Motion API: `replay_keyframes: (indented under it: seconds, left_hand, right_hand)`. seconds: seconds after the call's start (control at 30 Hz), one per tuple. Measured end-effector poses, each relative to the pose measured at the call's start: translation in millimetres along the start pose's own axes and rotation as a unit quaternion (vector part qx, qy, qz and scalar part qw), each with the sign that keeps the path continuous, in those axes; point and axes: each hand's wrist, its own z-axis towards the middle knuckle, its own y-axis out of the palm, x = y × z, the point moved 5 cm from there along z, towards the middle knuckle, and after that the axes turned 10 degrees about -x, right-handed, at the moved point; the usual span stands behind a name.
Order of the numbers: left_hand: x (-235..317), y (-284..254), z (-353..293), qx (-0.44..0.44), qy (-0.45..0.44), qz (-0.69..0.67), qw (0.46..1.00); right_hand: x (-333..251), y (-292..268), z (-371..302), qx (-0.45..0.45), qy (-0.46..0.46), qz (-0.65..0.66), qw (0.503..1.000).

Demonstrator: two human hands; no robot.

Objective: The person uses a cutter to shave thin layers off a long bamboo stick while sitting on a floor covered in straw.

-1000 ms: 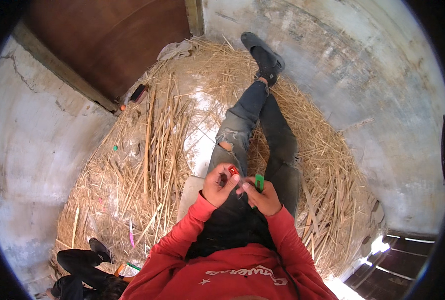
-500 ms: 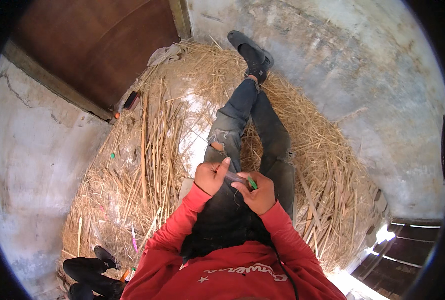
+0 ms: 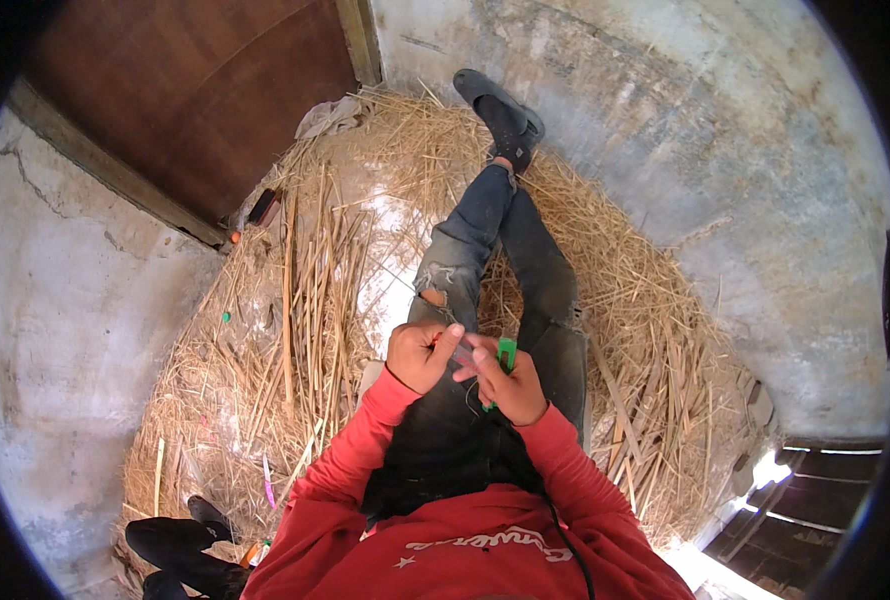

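Green strip is pinched in the right hand, upright above the lap; left hand is curled shut on a small item too blurred to identify, fingertips touching the right. Judgement: keep both hands close and steady over the thighs. Straw surrounds the outstretched legs; concrete walls and wooden door bound the room
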Motion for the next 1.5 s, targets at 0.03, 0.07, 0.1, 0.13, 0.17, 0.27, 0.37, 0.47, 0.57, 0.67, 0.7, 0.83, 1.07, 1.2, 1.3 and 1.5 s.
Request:
replay_keyframes:
  seconds: [0.03,0.07,0.1,0.13,0.17,0.27,0.37,0.47,0.57,0.67,0.7,0.83,1.07,1.2,1.3,1.5]
  left_hand:
    - [3,-1,1,0.009,0.018,0.001,1.0]
    - [7,-2,3,0.019,0.035,0.003,0.999]
    - [10,-2,3,0.028,0.053,0.004,0.998]
    - [5,-3,3,0.035,0.002,-0.003,0.999]
    - [-3,-2,2,0.042,-0.048,-0.009,0.998]
    - [-29,3,3,0.009,-0.203,-0.14,0.969]
    - [-30,-4,8,0.009,-0.292,-0.268,0.918]
    - [-45,-20,5,0.088,-0.207,-0.268,0.937]
    - [-22,-23,-7,0.137,-0.09,-0.256,0.953]
    - [24,-2,-26,0.135,-0.002,-0.234,0.963]
    - [30,8,-32,0.116,0.034,-0.196,0.973]
    - [83,34,-35,0.043,0.12,0.005,0.992]
    - [67,38,-28,-0.047,0.131,0.062,0.988]
    - [70,22,-29,-0.011,0.143,-0.008,0.99]
    - [81,-13,-25,0.087,0.167,-0.039,0.981]
    - [48,-103,-41,0.389,0.099,-0.177,0.899]
  right_hand:
    - [7,-4,3,-0.013,0.013,0.03,0.999]
    - [14,-6,4,-0.025,0.025,0.061,0.998]
    - [15,-10,1,0.01,-0.003,-0.021,1.0]
    - [7,-9,0,0.045,-0.033,-0.101,0.993]
    - [0,-6,-2,0.08,-0.063,-0.18,0.978]
    - [-27,13,-10,0.116,-0.278,-0.351,0.886]
    - [-24,9,-16,0.103,-0.396,-0.424,0.808]
    - [-16,-5,-16,0.105,-0.38,-0.358,0.846]
    - [13,-18,-2,0.174,-0.194,-0.05,0.964]
    - [28,-23,5,0.155,-0.109,-0.088,0.978]
    - [29,-21,8,0.16,-0.134,-0.107,0.972]
    - [29,-5,11,0.117,-0.184,-0.088,0.972]
    - [15,7,7,0.044,-0.273,-0.121,0.953]
    - [21,3,8,0.058,-0.207,-0.115,0.97]
    - [44,-8,13,0.088,-0.188,-0.12,0.971]
    - [18,-52,-14,0.093,-0.169,-0.001,0.981]
